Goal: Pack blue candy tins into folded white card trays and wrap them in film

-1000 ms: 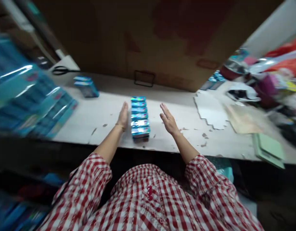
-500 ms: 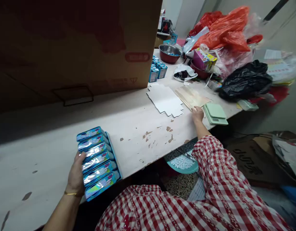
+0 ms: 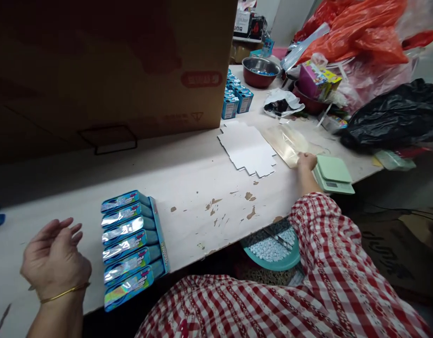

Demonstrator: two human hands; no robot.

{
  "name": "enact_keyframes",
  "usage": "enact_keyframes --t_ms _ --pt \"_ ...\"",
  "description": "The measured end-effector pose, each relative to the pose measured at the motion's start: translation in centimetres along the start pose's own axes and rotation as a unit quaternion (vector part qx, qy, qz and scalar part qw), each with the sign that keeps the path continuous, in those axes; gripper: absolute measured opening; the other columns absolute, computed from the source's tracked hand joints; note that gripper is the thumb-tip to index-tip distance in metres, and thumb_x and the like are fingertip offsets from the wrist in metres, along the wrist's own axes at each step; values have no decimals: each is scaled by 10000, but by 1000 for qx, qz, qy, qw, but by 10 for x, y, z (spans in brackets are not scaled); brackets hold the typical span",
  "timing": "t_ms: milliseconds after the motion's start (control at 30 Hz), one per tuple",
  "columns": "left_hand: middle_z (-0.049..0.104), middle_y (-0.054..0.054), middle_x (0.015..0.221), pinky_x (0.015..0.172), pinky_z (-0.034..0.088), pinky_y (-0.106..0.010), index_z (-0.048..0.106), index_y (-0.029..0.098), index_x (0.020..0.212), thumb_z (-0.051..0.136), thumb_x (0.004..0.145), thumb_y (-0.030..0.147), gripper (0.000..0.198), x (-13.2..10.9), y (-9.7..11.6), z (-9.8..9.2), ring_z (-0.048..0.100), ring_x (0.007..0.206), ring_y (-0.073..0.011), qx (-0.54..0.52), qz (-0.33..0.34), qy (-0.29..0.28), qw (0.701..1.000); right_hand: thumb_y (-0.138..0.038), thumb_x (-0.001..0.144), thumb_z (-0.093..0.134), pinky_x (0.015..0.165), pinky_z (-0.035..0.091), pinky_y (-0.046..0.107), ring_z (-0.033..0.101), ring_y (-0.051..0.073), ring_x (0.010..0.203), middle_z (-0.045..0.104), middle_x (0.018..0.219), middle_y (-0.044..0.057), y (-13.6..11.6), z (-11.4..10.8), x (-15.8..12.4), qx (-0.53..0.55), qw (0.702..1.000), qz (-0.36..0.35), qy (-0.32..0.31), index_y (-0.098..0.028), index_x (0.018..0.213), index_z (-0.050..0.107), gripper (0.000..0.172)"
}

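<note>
My left hand (image 3: 57,258) is off the goods, its fingers loosely apart and nothing in them. Just right of it lies a display tray (image 3: 159,230) with a row of several blue packs (image 3: 126,253), shiny with wrap or glossy print, at the table's front edge. My right hand (image 3: 307,162) reaches far across the table, fingers curled onto the near corner of a clear plastic bag (image 3: 286,141), one of a flat stack as far as I can see. Touching distance to its right sits a pale green scale (image 3: 334,171). Flat white card blanks (image 3: 247,150) lie left of the bag.
A big cardboard box (image 3: 114,70) stands along the back left. Behind the blanks are blue packs (image 3: 233,101) and a metal bowl (image 3: 260,77). Red plastic bags (image 3: 364,37) and a black bag (image 3: 395,117) crowd the right. Below the edge sits a teal basin (image 3: 272,263) of white pellets.
My left hand has let go of the row of packs and moved left. My right hand stays at the plastic bag's corner, shifted slightly. The view has turned a little.
</note>
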State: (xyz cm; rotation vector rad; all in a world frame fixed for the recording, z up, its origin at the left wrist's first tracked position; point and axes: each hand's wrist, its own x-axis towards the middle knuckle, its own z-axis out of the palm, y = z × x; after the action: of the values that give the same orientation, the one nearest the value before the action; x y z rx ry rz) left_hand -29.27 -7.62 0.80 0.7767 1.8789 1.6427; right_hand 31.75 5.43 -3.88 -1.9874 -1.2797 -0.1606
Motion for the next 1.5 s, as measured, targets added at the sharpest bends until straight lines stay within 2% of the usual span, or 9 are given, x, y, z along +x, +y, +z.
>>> enact_keyframes --t_ms 67,233,400,567,800,900,1000,1133,1500 --pt "669 228 824 887 490 -299 649 493 754 597 725 311 192 -16 13 9 638 814 -104 -29 59 -18 998 -311 861 450 629 373 277 482 120 618 555 589 48 -53 7 -21 24 999 -35 -2 -156 552 536 357" --pt "684 -106 952 663 542 -380 664 189 909 616 657 614 497 -57 32 39 645 786 -229 -49 -160 -425 890 -356 887 476 636 402 230 521 104 647 590 690 10 -239 11 -157 193 912 -351 -91 -178 738 580 255" --pt "659 -64 791 587 527 -271 619 125 945 648 724 442 388 -56 35 32 609 621 -122 -185 -216 -387 877 -382 889 471 633 381 257 525 133 652 603 671 21 -339 -11 -264 200 813 -531 -133 -188 764 593 261" --pt "637 -35 667 609 536 -284 610 103 920 563 781 191 171 -34 23 -15 605 577 -115 -239 -250 -327 879 -249 897 462 763 380 305 529 190 928 631 1061 86 -353 -8 -293 125 778 -607 -107 -182 1111 581 254" --pt "619 -10 645 641 507 -276 556 114 1034 666 720 204 345 -18 -2 -55 596 546 -104 -207 -221 -369 879 -120 875 459 720 359 272 512 161 832 650 940 68 -368 -12 -311 114 715 -688 -39 -155 1034 621 230" --pt "595 -10 662 667 502 -307 529 103 1094 700 699 328 485 -15 -3 -64 575 575 -110 -115 -125 -310 935 -119 863 479 651 333 258 488 144 713 624 768 37 -381 -13 -316 94 729 -678 -26 -163 868 637 164" --pt "609 -105 989 820 479 -391 487 150 1194 805 508 444 811 -16 0 -74 591 877 -211 32 125 -177 976 -199 867 503 580 293 254 453 136 627 534 613 15 -394 -8 -320 76 761 -645 -12 -176 638 561 237" --pt "568 -115 1136 960 409 -398 592 184 1072 700 672 453 494 -21 2 -85 510 1087 -231 238 392 -164 874 -275 881 486 503 246 237 440 111 566 500 587 -1 -406 -5 -322 66 772 -632 9 -176 583 485 314" --pt "659 -96 967 917 447 -341 639 137 936 462 872 319 262 -17 -2 -92 582 984 -186 352 496 -204 767 -502 891 366 468 195 244 391 95 475 531 577 27 -417 0 -311 136 806 -564 -120 -170 540 497 500"
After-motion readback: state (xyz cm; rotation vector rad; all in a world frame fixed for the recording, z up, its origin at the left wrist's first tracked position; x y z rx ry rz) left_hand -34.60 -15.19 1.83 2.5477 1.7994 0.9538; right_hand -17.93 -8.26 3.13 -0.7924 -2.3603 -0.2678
